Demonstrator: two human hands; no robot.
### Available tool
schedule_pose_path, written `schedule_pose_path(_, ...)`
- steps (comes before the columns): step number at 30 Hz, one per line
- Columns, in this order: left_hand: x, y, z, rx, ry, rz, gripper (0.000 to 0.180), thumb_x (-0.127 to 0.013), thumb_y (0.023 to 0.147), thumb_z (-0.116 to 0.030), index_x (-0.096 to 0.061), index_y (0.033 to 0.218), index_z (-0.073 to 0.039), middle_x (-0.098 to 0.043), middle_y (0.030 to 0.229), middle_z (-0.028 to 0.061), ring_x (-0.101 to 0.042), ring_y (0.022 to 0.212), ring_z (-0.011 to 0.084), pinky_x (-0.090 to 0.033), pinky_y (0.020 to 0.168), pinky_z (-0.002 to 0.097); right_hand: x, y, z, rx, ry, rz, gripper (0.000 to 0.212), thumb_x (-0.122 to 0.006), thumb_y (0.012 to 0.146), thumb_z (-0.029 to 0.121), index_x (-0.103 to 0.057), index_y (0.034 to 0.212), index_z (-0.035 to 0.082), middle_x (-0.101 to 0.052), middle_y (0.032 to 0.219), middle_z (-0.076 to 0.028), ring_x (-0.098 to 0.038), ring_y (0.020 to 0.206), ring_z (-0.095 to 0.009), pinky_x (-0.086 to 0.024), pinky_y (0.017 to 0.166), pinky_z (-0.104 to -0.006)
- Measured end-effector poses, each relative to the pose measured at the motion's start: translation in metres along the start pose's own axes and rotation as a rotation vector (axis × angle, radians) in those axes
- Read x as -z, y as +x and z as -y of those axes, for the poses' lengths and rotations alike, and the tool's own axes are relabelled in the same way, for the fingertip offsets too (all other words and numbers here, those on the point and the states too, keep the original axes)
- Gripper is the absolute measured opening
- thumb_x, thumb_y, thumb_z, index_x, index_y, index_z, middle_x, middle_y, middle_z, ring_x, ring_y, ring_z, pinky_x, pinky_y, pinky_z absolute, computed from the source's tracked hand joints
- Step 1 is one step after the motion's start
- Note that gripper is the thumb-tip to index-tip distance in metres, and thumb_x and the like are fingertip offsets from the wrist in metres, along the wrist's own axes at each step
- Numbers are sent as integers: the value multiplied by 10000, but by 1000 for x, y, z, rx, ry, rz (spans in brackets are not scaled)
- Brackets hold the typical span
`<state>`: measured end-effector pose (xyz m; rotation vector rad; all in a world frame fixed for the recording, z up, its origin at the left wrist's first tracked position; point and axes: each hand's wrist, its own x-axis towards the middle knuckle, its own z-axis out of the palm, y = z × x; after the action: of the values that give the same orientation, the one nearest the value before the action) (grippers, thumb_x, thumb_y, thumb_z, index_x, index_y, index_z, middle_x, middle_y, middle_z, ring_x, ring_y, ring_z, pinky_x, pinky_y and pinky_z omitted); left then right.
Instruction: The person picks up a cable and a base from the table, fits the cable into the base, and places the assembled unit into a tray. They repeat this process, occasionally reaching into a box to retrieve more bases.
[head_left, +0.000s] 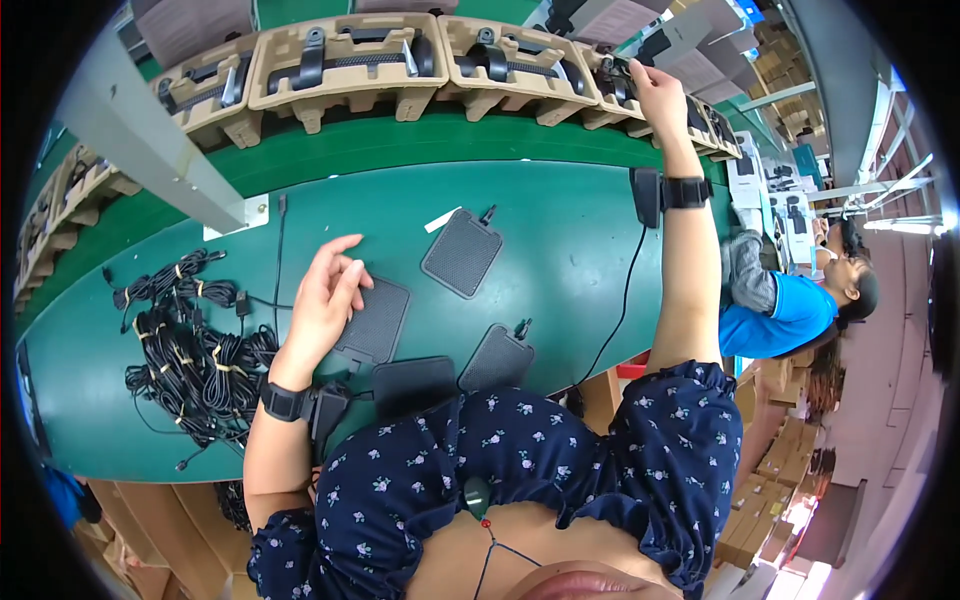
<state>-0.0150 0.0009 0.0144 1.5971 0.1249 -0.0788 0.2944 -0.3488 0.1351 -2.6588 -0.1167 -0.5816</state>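
My left hand point(325, 300) hovers at a flat black textured panel point(383, 322), its fingers loosely bent and apart, with nothing seen in them. Stretched far forward, my right hand point(660, 98) is at a brown moulded tray point(612, 108) on the raised ledge. Its fingers are closed over small dark parts there; exactly what they grip is hidden. Two more black panels with short cable ends, a middle one point(463, 252) and a nearer one point(498, 358), lie on the green table point(560, 230). A plain black panel point(413, 386) rests close to my body.
Bundled black cables point(205, 360) are heaped at the left. A grey metal post point(150, 140) rises from the table. More brown trays point(345, 85) holding black parts line the far ledge. A co-worker in blue point(790, 305) is at the right. A wrist-device cable point(625, 300) crosses the table.
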Motion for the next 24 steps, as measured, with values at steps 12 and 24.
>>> schedule_pose_path(12, -6, -2, -11, 59, 88, -20, 323, -496, 961, -118, -474, 1278, -56, -565, 804, 29, -497, 597, 67, -421, 538, 211, -12, 107, -45, -42, -484, 237, 473, -553, 833, 510, -694, 1030, 104, -688, 947, -154, -650, 914, -319, -488, 805, -389)
schedule_pose_path(24, -6, -1, -8, 32, 107, -37, 288, -504, 957, -104, -497, 1237, -37, -566, 786, 31, -489, 577, 71, -423, 535, 214, -14, 97, -73, 9, -308, 442, 443, -580, 867, 464, -673, 822, 33, -465, 501, -41, -406, 378, -151, -329, 369, -318)
